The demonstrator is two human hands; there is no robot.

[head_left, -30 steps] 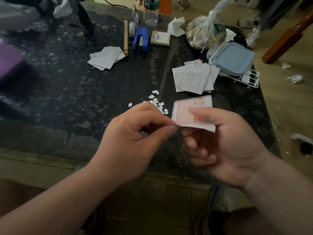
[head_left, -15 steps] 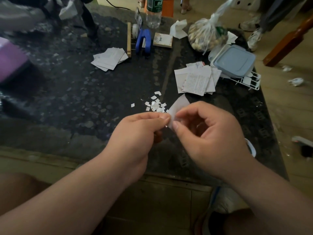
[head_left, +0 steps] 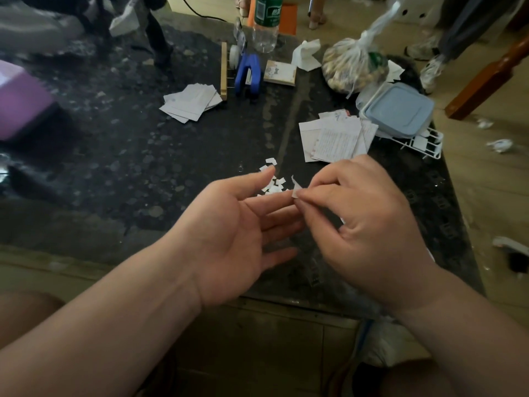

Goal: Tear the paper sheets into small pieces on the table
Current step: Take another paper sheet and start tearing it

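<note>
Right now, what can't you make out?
Head view: paper piece in the right hand, mostly hidden by its fingers.
Some torn scraps, partly behind the left hand.
Writing on the right paper stack, too small.
The bottle, top cut off by the upper edge.

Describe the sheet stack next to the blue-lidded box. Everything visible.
The stack is a loose fan of white paper sheets lying flat on the dark table, with its corners splayed. The top sheet carries fine lines of writing, and one behind it shows a bit of red at its far edge. No tears are visible. Its right edge runs up to the box; contact cannot be told. The right hand, pinching a scrap, sits just in front of its near edge.
</note>
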